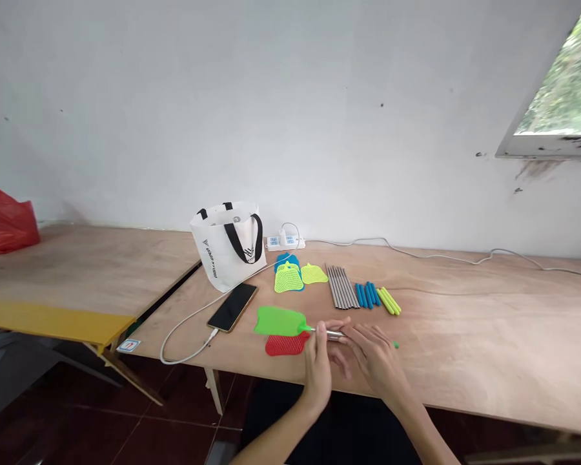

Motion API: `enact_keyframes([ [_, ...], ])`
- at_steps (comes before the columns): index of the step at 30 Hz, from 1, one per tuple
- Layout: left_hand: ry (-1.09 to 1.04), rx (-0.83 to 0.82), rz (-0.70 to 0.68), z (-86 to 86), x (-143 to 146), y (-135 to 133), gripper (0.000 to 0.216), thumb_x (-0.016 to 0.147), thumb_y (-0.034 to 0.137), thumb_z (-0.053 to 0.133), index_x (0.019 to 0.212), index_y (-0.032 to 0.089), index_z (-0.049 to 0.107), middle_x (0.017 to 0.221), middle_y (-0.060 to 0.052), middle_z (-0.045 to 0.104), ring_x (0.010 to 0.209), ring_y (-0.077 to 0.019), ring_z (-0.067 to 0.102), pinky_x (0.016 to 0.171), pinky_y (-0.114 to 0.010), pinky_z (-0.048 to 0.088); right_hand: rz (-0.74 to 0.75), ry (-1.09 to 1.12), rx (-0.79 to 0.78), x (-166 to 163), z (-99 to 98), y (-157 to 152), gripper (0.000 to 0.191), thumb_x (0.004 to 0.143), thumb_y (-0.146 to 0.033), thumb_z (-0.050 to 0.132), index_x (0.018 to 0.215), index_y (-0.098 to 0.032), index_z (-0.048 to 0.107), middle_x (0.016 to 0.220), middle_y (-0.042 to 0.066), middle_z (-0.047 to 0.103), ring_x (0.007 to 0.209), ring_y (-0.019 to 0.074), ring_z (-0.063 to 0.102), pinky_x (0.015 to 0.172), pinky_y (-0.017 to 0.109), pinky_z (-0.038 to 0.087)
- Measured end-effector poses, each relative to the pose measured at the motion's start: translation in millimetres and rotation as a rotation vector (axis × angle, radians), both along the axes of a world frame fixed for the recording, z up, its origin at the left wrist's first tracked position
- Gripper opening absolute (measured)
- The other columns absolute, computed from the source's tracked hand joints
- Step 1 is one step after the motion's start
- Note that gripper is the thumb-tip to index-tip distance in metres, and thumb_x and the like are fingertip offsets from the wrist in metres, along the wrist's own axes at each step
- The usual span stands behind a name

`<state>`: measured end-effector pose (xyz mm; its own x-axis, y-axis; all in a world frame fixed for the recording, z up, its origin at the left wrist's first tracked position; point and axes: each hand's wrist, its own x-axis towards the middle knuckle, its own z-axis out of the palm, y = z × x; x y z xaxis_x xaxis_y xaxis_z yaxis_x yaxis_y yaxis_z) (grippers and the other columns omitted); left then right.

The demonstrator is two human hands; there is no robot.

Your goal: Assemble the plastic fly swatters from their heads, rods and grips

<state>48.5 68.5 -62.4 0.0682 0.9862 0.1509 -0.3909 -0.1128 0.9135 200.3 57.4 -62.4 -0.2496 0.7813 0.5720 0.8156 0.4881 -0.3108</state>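
Note:
A green fly swatter (281, 321) is held level above the table's front edge, its flat head out to the left. My left hand (318, 361) is closed around its metal rod just behind the head. At the rod's other end, my right hand (375, 354) grips with fingers pressed together and covers most of that part. A small green tip (396, 345) shows beyond the right fingers; I cannot tell whether it belongs to the same swatter. Partly under the green head lies a red swatter head (285, 345) on the table.
Yellow swatter heads (288, 278), several grey metal rods (343, 288), blue handles (367, 295) and yellow handles (389, 301) lie behind my hands. Left are a phone (233, 308) with its white cable and a white bag (227, 248). A power strip (285, 242) sits by the wall.

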Motion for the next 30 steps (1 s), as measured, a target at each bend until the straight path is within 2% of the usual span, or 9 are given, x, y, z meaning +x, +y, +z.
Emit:
enact_keyframes([
  [3, 0.012, 0.027, -0.052, 2.1, 2.2, -3.4, 0.059, 0.091, 0.069, 0.056, 0.101, 0.014, 0.075, 0.101, -0.015, 0.079, 0.060, -0.0198, 0.071, 0.048, -0.028, 0.056, -0.023, 0.037, -0.012, -10.9, 7.1, -7.1, 0.039, 0.108, -0.037, 0.036, 0.105, -0.026, 0.073, 0.090, 0.006, 0.074, 0.080, 0.0203, 0.067, 0.076, 0.033, 0.049],
  [6, -0.048, 0.022, -0.018, 12.6, -11.3, 6.9, 0.059, 0.088, 0.070, 0.060, 0.096, 0.013, 0.075, 0.102, -0.016, 0.079, 0.062, -0.0212, 0.073, 0.051, -0.029, 0.058, -0.038, 0.032, 0.010, 1.6, 13.4, -6.4, 0.032, 0.106, -0.041, 0.043, 0.118, -0.028, 0.070, 0.094, 0.005, 0.074, 0.084, 0.0213, 0.067, 0.077, 0.034, 0.048],
  [9, -0.129, -0.040, 0.017, 18.3, -19.9, 16.3, 0.059, 0.084, 0.070, 0.065, 0.093, 0.012, 0.073, 0.099, -0.017, 0.079, 0.068, -0.0239, 0.076, 0.054, -0.030, 0.060, -0.086, 0.042, 0.041, 16.4, 15.3, -3.0, 0.029, 0.104, -0.043, 0.048, 0.108, -0.027, 0.072, 0.090, 0.004, 0.073, 0.081, 0.0208, 0.067, 0.076, 0.034, 0.047],
  [11, -0.172, -0.082, 0.014, 16.7, -19.4, 18.3, 0.058, 0.082, 0.069, 0.068, 0.094, 0.012, 0.071, 0.099, -0.017, 0.079, 0.071, -0.0251, 0.077, 0.057, -0.031, 0.061, -0.071, 0.037, 0.039, 20.6, 13.9, -1.7, 0.032, 0.105, -0.042, 0.046, 0.096, -0.026, 0.072, 0.086, 0.004, 0.072, 0.078, 0.0195, 0.066, 0.076, 0.034, 0.047],
  [14, -0.211, -0.123, -0.021, 10.7, -13.6, 16.5, 0.059, 0.081, 0.068, 0.071, 0.097, 0.011, 0.071, 0.100, -0.018, 0.079, 0.074, -0.0262, 0.078, 0.061, -0.032, 0.063, 0.002, 0.037, 0.028, 17.6, 8.5, -0.4, 0.037, 0.107, -0.038, 0.040, 0.091, -0.025, 0.071, 0.084, 0.003, 0.070, 0.076, 0.0183, 0.064, 0.074, 0.032, 0.046],
  [17, -0.212, -0.162, -0.045, 7.1, -9.9, 14.4, 0.063, 0.079, 0.069, 0.072, 0.099, 0.009, 0.071, 0.099, -0.019, 0.079, 0.076, -0.0274, 0.078, 0.063, -0.033, 0.064, 0.013, 0.077, 0.036, 10.5, 1.8, 1.8, 0.037, 0.107, -0.036, 0.039, 0.090, -0.025, 0.071, 0.081, 0.004, 0.069, 0.074, 0.0186, 0.062, 0.071, 0.032, 0.047],
  [22, -0.205, -0.188, -0.061, 8.0, -11.7, 17.9, 0.065, 0.080, 0.069, 0.071, 0.106, 0.009, 0.072, 0.101, -0.019, 0.078, 0.080, -0.0277, 0.078, 0.066, -0.033, 0.064, 0.012, 0.194, -0.002, 5.8, -3.2, 5.4, 0.034, 0.106, -0.040, 0.042, 0.098, -0.025, 0.072, 0.087, 0.005, 0.070, 0.081, 0.0204, 0.065, 0.074, 0.032, 0.052],
  [27, -0.124, -0.186, -0.107, 3.0, -14.9, 24.8, 0.064, 0.083, 0.069, 0.068, 0.111, 0.012, 0.073, 0.100, -0.017, 0.078, 0.080, -0.0271, 0.078, 0.066, -0.035, 0.064, 0.016, 0.125, -0.062, 16.9, -10.4, 12.7, 0.033, 0.103, -0.048, 0.046, 0.106, -0.028, 0.072, 0.095, 0.005, 0.072, 0.087, 0.0219, 0.067, 0.076, 0.034, 0.053],
  [30, 0.035, -0.210, -0.249, -3.9, -17.1, 24.9, 0.061, 0.086, 0.069, 0.064, 0.111, 0.014, 0.074, 0.101, -0.016, 0.078, 0.070, -0.0234, 0.076, 0.059, -0.033, 0.062, -0.055, 0.052, -0.023, 30.4, -20.6, 22.6, 0.037, 0.105, -0.047, 0.042, 0.099, -0.028, 0.074, 0.091, 0.005, 0.073, 0.087, 0.0221, 0.066, 0.082, 0.037, 0.050],
])
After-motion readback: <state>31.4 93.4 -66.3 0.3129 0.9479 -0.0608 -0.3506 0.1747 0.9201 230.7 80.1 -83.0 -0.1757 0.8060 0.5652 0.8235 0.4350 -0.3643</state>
